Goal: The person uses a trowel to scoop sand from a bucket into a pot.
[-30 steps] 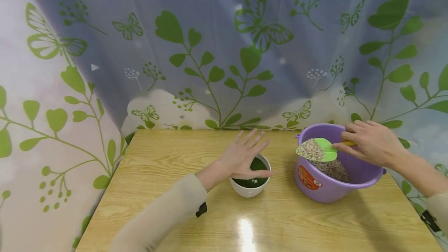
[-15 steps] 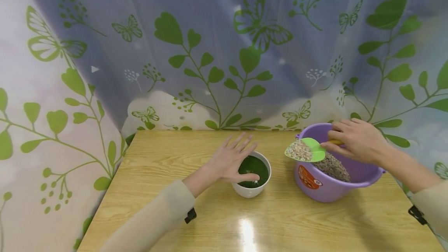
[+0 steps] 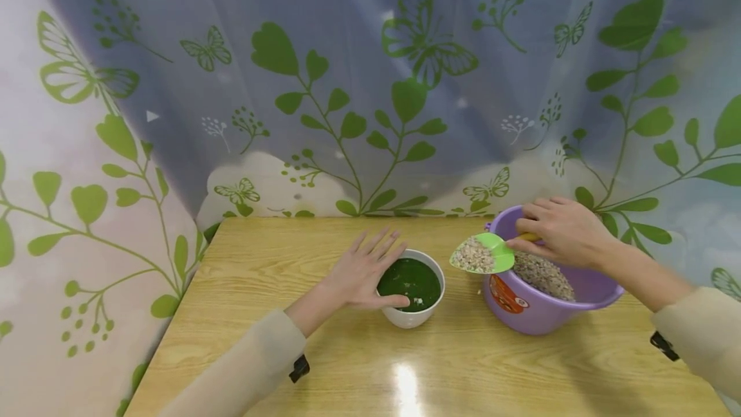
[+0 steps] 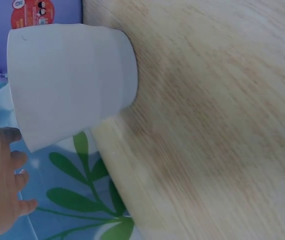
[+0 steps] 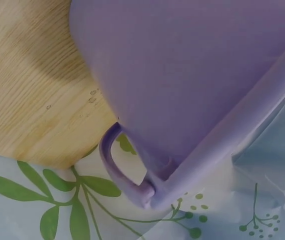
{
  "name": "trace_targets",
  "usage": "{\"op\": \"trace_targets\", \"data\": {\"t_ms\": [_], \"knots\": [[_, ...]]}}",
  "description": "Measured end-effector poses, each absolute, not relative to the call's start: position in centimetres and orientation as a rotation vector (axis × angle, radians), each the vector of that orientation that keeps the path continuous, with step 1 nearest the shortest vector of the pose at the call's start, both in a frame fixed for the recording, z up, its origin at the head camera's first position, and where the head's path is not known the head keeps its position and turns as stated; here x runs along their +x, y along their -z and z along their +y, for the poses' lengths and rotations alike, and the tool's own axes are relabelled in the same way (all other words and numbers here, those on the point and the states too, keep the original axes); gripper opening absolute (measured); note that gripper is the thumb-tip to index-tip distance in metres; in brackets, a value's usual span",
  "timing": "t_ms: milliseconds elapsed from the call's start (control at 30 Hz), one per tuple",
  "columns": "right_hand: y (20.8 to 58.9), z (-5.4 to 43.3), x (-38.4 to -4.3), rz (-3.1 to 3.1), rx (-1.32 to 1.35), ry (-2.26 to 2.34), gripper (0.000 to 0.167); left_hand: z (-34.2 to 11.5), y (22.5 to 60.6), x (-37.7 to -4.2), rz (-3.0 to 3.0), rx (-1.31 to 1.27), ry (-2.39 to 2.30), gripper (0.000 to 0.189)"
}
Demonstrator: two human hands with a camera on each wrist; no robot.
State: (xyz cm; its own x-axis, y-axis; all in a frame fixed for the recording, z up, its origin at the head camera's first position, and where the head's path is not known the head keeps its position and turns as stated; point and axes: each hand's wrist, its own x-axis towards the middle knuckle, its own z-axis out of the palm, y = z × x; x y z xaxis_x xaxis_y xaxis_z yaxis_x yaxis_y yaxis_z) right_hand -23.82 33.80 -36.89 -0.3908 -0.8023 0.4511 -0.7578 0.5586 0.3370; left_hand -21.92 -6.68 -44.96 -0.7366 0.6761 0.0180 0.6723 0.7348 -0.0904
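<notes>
My right hand grips the yellow handle of a small green shovel. Pale, coarse grit is heaped on its blade, which sticks out past the left rim of a purple bucket. Grey-brown grit lies inside that bucket. My left hand is spread at the left side of a white pot, thumb reaching over the rim. Dark green shows within the pot, with a few white flecks. In the left wrist view, the white pot stands beside my spread fingers.
A light wooden table carries the pot and the bucket, with a gap between them. Leaf-patterned curtain hangs behind and at both sides. The right wrist view shows the bucket's outer wall and a purple side loop.
The right hand has carried the loaded shovel leftward from above the bucket to beyond its rim. The left hand has drawn left, from over the pot to its left side.
</notes>
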Motion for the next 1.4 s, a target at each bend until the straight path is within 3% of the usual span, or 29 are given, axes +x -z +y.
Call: {"op": "trace_targets", "data": {"t_ms": [133,400,1100,1400], "knots": [[37.1,33.1,-23.9,-2.209,1.269,0.102,0.058,-7.4,45.5,-21.8,-2.893,-1.100,-0.090,0.110],[37.2,31.5,-23.8,-2.265,1.288,0.104,0.045,-8.7,46.0,-21.5,-2.910,-1.073,-0.099,0.112],[37.8,28.2,-24.7,-2.266,1.333,0.178,0.059,-9.2,46.5,-21.1,-2.899,-1.067,-0.110,0.112],[37.8,27.6,-24.9,-2.296,1.334,0.234,0.054,-9.1,46.6,-21.0,-2.916,-1.040,-0.080,0.111]]}}
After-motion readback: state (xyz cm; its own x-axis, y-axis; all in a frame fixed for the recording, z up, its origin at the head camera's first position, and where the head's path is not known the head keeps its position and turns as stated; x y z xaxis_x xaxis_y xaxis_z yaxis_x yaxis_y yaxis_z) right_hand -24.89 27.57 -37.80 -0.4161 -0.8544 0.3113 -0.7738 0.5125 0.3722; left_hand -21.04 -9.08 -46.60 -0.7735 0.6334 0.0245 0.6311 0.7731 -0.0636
